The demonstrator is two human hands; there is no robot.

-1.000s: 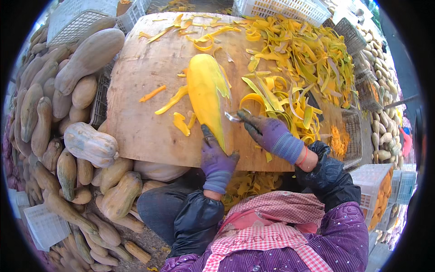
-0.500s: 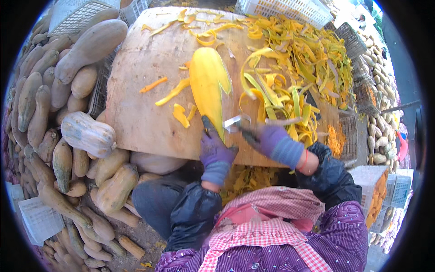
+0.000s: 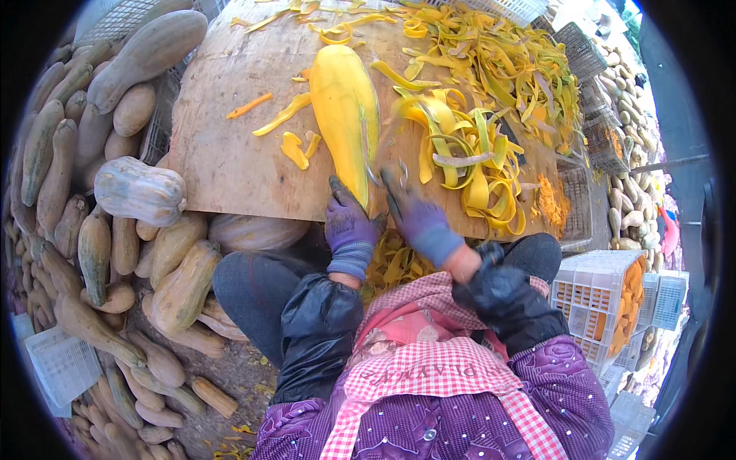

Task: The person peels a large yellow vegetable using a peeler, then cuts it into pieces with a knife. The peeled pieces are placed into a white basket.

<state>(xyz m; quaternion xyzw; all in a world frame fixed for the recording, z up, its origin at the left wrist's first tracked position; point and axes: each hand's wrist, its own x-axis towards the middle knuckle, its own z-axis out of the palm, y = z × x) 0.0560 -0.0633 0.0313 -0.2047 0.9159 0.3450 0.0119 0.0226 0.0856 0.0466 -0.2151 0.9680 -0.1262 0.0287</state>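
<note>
"Why is the left grip (image 3: 350, 226) clasping the yellow squash (image 3: 342, 107) by its narrow end?"

"Probably steadying it: it's lying lengthwise on the counter (image 3: 238, 169). The right grip (image 3: 422, 221) is clutching the peeler (image 3: 371, 176) beside it; peelings (image 3: 502, 73) are lying rightward, seemingly leaving room."

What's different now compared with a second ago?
The right hand has moved left toward the yellow squash, bringing the peeler in beside its narrow end. Loose peels right of the squash lie differently. The board sits higher in the picture, so the camera seems to have moved. No new hold or release shows: the left hand stays on the squash's narrow end.
</note>
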